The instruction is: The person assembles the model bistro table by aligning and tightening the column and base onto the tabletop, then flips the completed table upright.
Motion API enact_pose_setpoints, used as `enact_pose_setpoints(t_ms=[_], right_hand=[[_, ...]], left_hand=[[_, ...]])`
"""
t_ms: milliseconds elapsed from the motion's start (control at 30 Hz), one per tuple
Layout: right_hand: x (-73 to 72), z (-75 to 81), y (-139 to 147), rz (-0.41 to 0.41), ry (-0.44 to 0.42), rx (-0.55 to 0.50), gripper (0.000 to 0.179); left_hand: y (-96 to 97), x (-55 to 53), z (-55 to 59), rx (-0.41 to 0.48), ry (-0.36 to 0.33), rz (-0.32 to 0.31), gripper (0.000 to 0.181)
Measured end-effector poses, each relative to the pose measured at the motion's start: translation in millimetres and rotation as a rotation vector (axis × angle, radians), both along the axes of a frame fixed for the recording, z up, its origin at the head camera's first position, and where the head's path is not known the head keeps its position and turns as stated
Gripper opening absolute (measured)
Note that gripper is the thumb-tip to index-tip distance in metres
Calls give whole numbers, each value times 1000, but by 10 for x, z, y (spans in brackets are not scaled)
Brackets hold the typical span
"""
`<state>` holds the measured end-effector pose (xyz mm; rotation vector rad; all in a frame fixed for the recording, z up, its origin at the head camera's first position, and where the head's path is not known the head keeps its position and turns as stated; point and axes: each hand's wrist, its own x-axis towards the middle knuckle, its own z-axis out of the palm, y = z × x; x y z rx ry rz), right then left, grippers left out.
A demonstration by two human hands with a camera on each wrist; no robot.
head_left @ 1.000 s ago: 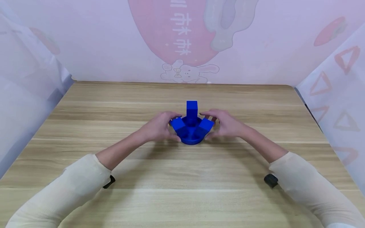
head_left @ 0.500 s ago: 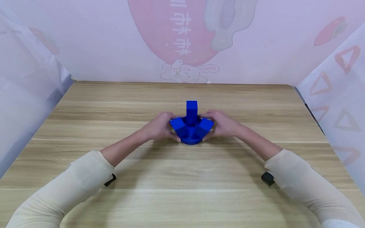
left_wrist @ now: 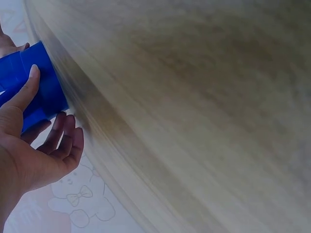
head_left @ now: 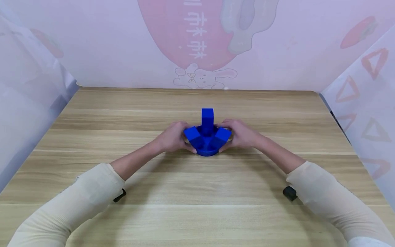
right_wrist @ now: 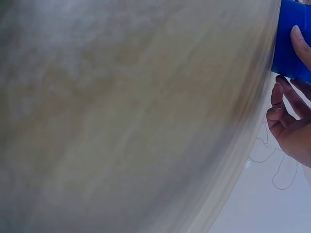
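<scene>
A blue round-based piece [head_left: 207,152] with three square-ended blocks rising from it sits on the table; its exact kind is unclear. One block points away at the back, and the other two lean outward to the left and right. My left hand [head_left: 175,137] grips its left side, thumb on the near edge and fingers passing behind. Mirroring it, my right hand [head_left: 243,134] holds the right side. In the left wrist view the thumb presses the blue wall [left_wrist: 51,90] of the base. The right wrist view shows the right thumb against the blue base [right_wrist: 288,46], partly cropped.
The wood-grain table [head_left: 203,192] extends around the piece on all sides. Behind it rises a pale pink printed backdrop [head_left: 123,48], and white sheets hang at left and right. Black items [head_left: 290,193] show beneath both sleeves.
My right hand has moved inward from just beside the blue piece, and its thumb and fingers now touch it. The left fingers have closed in behind it too. The piece has stayed put.
</scene>
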<state>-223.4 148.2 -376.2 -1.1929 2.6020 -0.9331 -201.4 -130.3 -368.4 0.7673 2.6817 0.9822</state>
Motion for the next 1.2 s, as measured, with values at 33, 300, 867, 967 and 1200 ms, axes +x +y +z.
enact_pose_setpoints(t_ms=[33,300,867,967,1200], right_hand=[[2,1,-1,-3,-7,-6,81],[18,31,-10,-36,-68,-9,83],[43,3,0,-58,-124,-51,82],[50,6,4,-55,-145,-61,81],[56,20,15,-65,-195,-83,78]], left_hand=[[0,3,1,-1,-3,1,48],[14,23,6,-3,-24,15,48],[33,44,16,30,-35,20,71],[35,47,20,41,-46,13,68],[45,58,38,72,-91,30,51]])
